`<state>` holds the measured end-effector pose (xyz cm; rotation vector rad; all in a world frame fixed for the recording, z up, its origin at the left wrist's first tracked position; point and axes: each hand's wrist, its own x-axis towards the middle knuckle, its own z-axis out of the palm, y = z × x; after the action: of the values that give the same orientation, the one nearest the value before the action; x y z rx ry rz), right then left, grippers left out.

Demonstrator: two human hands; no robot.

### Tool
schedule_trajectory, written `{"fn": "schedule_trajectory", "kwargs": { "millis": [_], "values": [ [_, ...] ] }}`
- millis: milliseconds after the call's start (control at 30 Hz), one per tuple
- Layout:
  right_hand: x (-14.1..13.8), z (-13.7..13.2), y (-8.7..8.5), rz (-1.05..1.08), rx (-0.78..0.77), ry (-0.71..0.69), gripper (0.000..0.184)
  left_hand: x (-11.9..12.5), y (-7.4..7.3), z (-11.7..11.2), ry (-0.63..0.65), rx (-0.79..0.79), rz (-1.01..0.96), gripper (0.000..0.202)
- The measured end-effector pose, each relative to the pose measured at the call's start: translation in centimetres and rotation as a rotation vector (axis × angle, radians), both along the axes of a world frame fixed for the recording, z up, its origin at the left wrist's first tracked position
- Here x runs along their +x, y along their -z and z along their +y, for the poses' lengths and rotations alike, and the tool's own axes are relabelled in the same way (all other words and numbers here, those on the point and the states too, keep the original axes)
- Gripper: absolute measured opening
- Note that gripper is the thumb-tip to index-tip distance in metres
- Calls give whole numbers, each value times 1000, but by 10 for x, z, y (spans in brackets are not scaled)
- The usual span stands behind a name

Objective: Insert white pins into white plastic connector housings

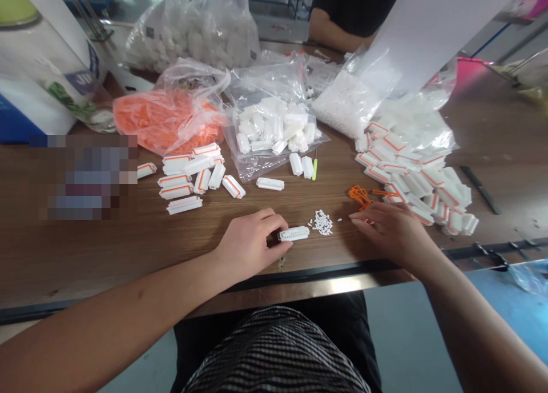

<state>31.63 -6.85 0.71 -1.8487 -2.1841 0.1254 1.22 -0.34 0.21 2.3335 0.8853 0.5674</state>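
Observation:
A white plastic connector housing [294, 233] with a row of small holes on top lies between the thumb and fingers of my left hand [254, 241], close to the table's front edge. Just right of it is a small heap of tiny white pegs [322, 223], with one peg apart from the rest. My right hand [387, 233] is low over the table beside a few loose orange frame-shaped clips [359, 195]. Its fingers look loosely apart, and I see nothing held in them, though the undersides of the fingertips are hidden.
White housings with orange strips form a pile [411, 176] at right and a group [184, 179] at left. Behind are bags of orange parts [166, 121], white housings [274, 124] and white pegs [349, 93]. A green-handled tool [315, 169] lies mid-table. Another person's arm [334, 33] shows behind.

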Motion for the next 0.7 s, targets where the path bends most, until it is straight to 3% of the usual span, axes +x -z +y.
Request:
{"fn": "schedule_trajectory", "kwargs": {
  "millis": [167, 333, 467, 700],
  "values": [
    [-4, 0, -3, -50, 3, 49, 24, 1, 1, 1, -5, 14, -1, 13],
    [-28, 0, -14, 225, -132, 116, 21, 1, 0, -1, -7, 0, 7, 11],
    [-43, 5, -23, 287, -96, 99, 19, 1, -1, -1, -14, 10, 15, 11],
    [-19, 12, -14, 204, -54, 261, 18, 0, 2, 0, -5, 35, -5, 12]
  ]
}}
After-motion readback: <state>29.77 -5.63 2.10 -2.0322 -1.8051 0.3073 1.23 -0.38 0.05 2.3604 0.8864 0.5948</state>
